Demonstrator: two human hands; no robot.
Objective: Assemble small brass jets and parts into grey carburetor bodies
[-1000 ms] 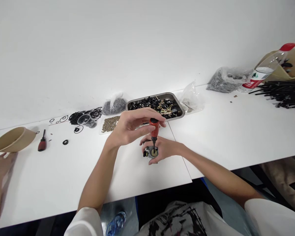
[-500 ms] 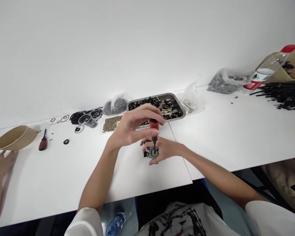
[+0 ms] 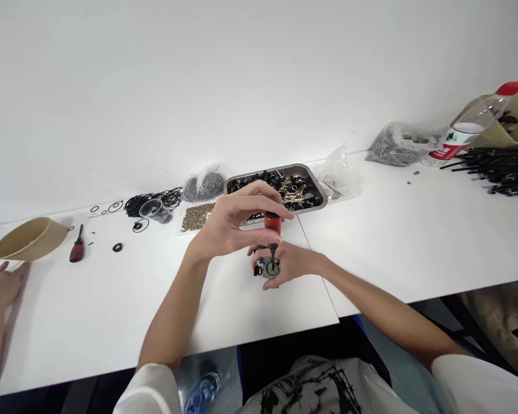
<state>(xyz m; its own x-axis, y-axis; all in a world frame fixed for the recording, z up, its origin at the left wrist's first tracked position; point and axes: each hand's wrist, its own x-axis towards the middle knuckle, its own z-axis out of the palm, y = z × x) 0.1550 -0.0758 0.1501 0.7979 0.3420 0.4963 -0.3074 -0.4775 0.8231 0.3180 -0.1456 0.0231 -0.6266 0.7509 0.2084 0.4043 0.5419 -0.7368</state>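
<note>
My left hand (image 3: 237, 221) grips a screwdriver (image 3: 273, 224) by its red, black-topped handle, between thumb and fingers. The screwdriver stands nearly upright, its dark shaft pointing down into the round, tan-coloured opening of a small carburetor (image 3: 265, 268). My right hand (image 3: 291, 263) is wrapped round the carburetor from the right and keeps it on the white table. A black fitting with a brass bit sticks out on the carburetor's left side. The screwdriver's tip is too small to make out inside the opening.
Behind my hands lies a metal tray (image 3: 318, 198) of black and brass parts, beside brass pieces (image 3: 196, 217). To the left are a plastic cup (image 3: 156, 211), another screwdriver (image 3: 77, 248) and a paper bowl (image 3: 30, 241) touched by another person's hand (image 3: 2, 287). A bottle (image 3: 461, 135) stands right.
My left fingers have shifted slightly to the right on the screwdriver handle. My right hand and the carburetor are nearly where they were.
</note>
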